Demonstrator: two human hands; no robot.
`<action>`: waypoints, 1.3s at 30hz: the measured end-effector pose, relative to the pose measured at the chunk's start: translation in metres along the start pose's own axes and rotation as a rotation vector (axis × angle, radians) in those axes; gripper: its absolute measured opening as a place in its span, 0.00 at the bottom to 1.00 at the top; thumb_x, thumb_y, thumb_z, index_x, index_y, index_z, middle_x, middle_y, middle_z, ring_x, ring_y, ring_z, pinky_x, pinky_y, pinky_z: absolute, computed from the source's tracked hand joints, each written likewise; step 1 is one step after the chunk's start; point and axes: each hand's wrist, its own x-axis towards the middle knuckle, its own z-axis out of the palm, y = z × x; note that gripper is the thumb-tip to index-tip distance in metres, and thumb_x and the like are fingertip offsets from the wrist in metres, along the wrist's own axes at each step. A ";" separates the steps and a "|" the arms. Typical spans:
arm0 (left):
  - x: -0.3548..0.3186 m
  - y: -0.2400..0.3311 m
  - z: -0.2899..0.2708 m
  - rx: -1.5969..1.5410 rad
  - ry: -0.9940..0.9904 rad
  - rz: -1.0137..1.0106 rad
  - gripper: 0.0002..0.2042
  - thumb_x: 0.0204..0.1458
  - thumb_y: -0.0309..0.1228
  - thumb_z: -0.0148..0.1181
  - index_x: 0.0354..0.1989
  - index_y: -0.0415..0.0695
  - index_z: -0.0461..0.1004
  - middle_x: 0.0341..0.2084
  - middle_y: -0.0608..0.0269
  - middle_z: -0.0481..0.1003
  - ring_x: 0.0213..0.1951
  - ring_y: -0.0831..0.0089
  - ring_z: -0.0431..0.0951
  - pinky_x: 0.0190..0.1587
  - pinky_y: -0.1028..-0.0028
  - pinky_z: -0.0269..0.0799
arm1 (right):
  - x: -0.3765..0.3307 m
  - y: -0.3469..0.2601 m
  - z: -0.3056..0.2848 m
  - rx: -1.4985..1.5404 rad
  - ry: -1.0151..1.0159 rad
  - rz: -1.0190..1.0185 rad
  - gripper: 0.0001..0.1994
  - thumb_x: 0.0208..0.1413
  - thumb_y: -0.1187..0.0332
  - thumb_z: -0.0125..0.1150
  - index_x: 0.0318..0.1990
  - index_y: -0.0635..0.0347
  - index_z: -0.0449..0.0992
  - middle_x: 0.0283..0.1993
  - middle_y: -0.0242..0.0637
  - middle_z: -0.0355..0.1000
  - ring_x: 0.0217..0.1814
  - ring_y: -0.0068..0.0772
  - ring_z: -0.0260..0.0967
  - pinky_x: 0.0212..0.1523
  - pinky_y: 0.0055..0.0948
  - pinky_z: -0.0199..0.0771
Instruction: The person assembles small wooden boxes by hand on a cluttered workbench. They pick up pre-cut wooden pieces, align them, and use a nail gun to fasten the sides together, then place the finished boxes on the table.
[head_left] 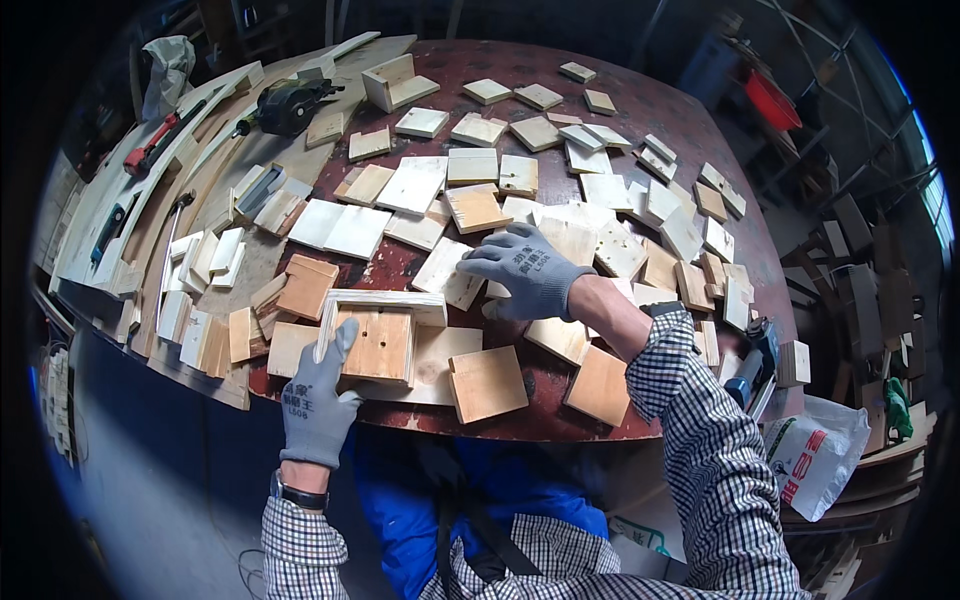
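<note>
My left hand (318, 405), in a grey glove, grips the left side of a small wooden box-like piece (378, 342) at the table's near edge. Two dark holes mark that piece's front face, and a pale strip runs along its top. My right hand (528, 272), also gloved, is over the scattered wooden blocks (447, 272) in the middle, its fingers apart and nothing visible in them. Whether its fingertips touch a block is hard to tell. Close by lie two tan square blocks, one (488, 384) beside the box-like piece and another (598, 386) farther right.
Many flat wood pieces cover the dark red table (640, 75). Long boards (225, 150) line its left side, with a dark power tool (290, 105), a red-handled tool (150, 145) and a hammer (178, 215). A blue-black tool (757, 362) and a white bag (815, 455) are at right.
</note>
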 end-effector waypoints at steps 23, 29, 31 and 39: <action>-0.004 -0.006 0.002 0.035 0.008 0.010 0.52 0.37 0.19 0.75 0.76 0.67 0.63 0.56 0.52 0.74 0.53 0.48 0.80 0.55 0.59 0.81 | 0.004 0.011 -0.003 -0.121 -0.002 0.292 0.35 0.57 0.47 0.66 0.71 0.48 0.69 0.74 0.42 0.64 0.77 0.51 0.60 0.78 0.52 0.52; 0.000 -0.001 0.001 0.039 -0.025 -0.012 0.52 0.38 0.19 0.76 0.75 0.66 0.63 0.56 0.53 0.74 0.53 0.48 0.80 0.55 0.59 0.81 | 0.001 0.019 0.003 -0.107 0.000 0.274 0.31 0.60 0.46 0.62 0.68 0.49 0.72 0.74 0.41 0.65 0.75 0.48 0.63 0.79 0.49 0.49; -0.001 -0.002 0.002 0.028 -0.007 0.005 0.51 0.38 0.19 0.76 0.75 0.66 0.63 0.56 0.53 0.74 0.53 0.48 0.80 0.56 0.59 0.81 | -0.001 0.019 0.004 -0.117 0.071 0.242 0.31 0.61 0.46 0.62 0.67 0.50 0.73 0.71 0.42 0.68 0.72 0.48 0.67 0.78 0.49 0.52; -0.003 0.000 -0.002 0.037 -0.013 -0.013 0.51 0.38 0.20 0.76 0.75 0.66 0.63 0.55 0.53 0.74 0.53 0.48 0.80 0.55 0.59 0.82 | 0.056 0.025 0.000 0.008 0.260 0.308 0.29 0.61 0.45 0.63 0.61 0.55 0.73 0.60 0.50 0.74 0.61 0.53 0.74 0.64 0.52 0.68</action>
